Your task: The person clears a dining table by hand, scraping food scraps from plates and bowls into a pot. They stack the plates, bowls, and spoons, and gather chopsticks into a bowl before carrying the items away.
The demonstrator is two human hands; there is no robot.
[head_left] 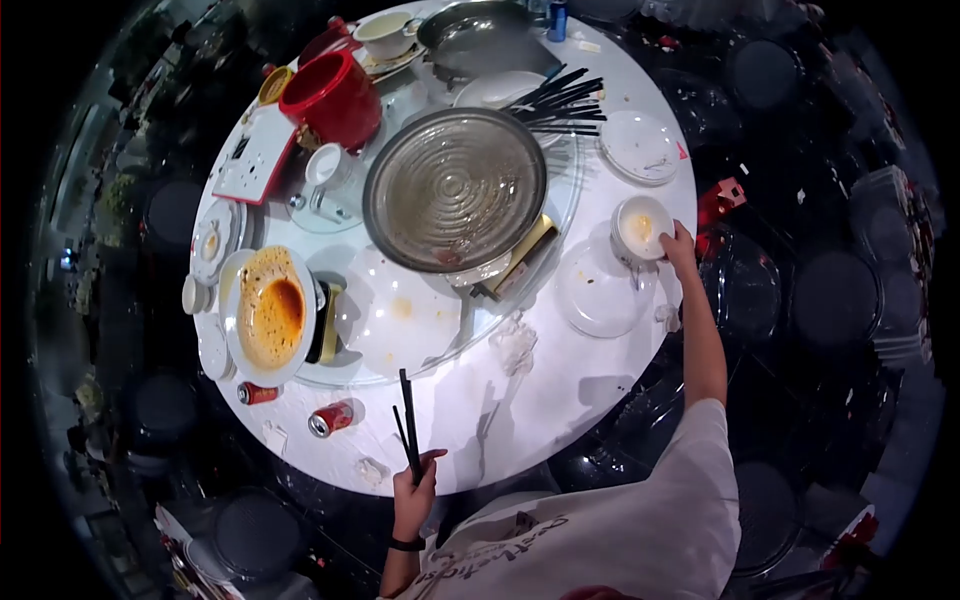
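Note:
Black chopsticks point up and away from my left hand, which is closed around their lower ends near the table's front edge. At the right side, my right hand grips the rim of a small white bowl with a yellowish residue inside. Just below that bowl lies a clear-looking white plate. Above it is a stained white plate. A bundle of black chopsticks fans out at the upper right of the large round metal pan.
A white round table holds two red cans, an oily plate, crumpled tissues, a red bucket, a white pitcher and a blue can. Dark chairs surround it.

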